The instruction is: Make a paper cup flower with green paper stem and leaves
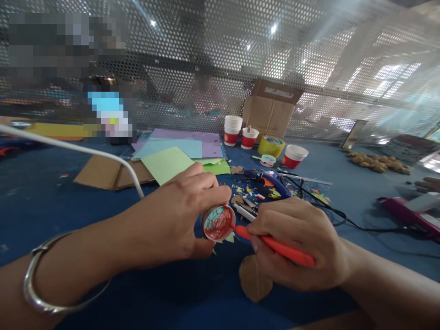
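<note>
My left hand [178, 220] is wrapped round a small paper cup [217, 223], its bottom turned toward me and scribbled red and teal. My right hand [295, 240] grips a red marker [278, 247] whose tip touches the cup's bottom. A silver bangle [37, 279] sits on my left wrist. A brown cardboard cut-out [254, 279] lies on the blue table [51, 201] just below my right hand.
Coloured paper sheets [178, 151], flat cardboard [106, 174], a blue glue gun [271, 181] with a black cord, red-and-white cups [249, 137], yellow tape [271, 145] and a cardboard box [271, 110] lie beyond. Another person's hand [428, 184] shows at the right edge. A perforated screen stands behind.
</note>
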Available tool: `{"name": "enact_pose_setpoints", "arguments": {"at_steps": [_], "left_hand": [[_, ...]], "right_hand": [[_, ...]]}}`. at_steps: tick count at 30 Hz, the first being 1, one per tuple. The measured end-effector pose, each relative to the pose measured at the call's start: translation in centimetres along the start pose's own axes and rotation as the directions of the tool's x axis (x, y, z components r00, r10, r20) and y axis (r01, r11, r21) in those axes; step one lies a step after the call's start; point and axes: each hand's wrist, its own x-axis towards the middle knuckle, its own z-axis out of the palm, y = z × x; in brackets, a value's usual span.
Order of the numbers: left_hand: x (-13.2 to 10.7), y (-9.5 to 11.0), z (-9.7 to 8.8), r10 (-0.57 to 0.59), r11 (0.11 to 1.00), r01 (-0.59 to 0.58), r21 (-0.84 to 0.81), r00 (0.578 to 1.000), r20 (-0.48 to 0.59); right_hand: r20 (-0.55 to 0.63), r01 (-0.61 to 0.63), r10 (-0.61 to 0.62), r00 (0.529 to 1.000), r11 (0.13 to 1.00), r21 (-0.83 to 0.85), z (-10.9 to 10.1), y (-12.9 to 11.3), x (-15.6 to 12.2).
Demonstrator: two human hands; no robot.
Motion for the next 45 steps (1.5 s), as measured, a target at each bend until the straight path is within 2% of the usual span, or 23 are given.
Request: {"name": "enact_pose_setpoints", "arguments": {"at_steps": [3,7,11,17,23,28,33,36,39,42,45], "left_hand": [[0.0,-0.1,0.0,-0.021,1.000,0.021,-0.008,1.000,0.017],[0.1,-0.1,0.1,-0.046,0.997,0.049,-0.054,0.998,0.053],[0.1,0.0,0.2,-0.056,0.993,0.065,-0.100,0.994,0.089],[0.2,0.5,0.1,-0.062,0.979,0.085,-0.184,0.990,0.129],[0.4,0.7,0.1,-0.041,0.984,0.061,-0.165,0.992,0.120],[0.4,0.7,0.2,-0.033,0.986,0.050,-0.161,0.994,0.107],[0.3,0.6,0.0,-0.022,0.984,0.039,-0.176,0.995,0.101],[0.3,0.1,0.1,-0.055,0.983,0.067,-0.168,0.996,0.074],[0.2,-0.3,0.4,-0.085,0.986,0.089,-0.140,0.996,0.039],[0.2,-0.6,0.7,-0.119,0.985,0.111,-0.133,0.992,-0.052],[0.3,-0.5,0.6,-0.177,0.979,0.164,-0.121,0.978,-0.108]], "right_hand": [[-0.019,0.000,0.001,1.000,1.000,0.019,0.0,0.0,0.0],[-0.074,-0.036,0.032,0.997,0.998,-0.059,-0.2,-0.6,0.0],[-0.101,-0.013,0.001,0.995,0.992,-0.126,0.0,-0.9,0.1],[-0.116,0.012,-0.025,0.993,0.993,-0.113,0.6,-0.8,0.3],[-0.058,0.028,-0.032,0.998,0.997,-0.078,0.8,-0.6,0.3],[-0.081,-0.001,-0.006,0.997,0.996,-0.088,0.8,-0.7,0.4],[-0.092,0.039,-0.051,0.995,0.992,-0.121,0.3,-1.1,0.3],[-0.247,-0.057,0.015,0.969,0.985,-0.163,-0.1,-1.2,0.0],[-0.381,-0.142,0.094,0.920,0.985,-0.100,-0.1,-0.8,-0.2],[-0.393,-0.252,0.231,0.890,0.968,-0.002,0.3,0.0,-0.2],[-0.334,-0.354,0.370,0.867,0.929,0.112,0.7,0.9,0.0]]}}
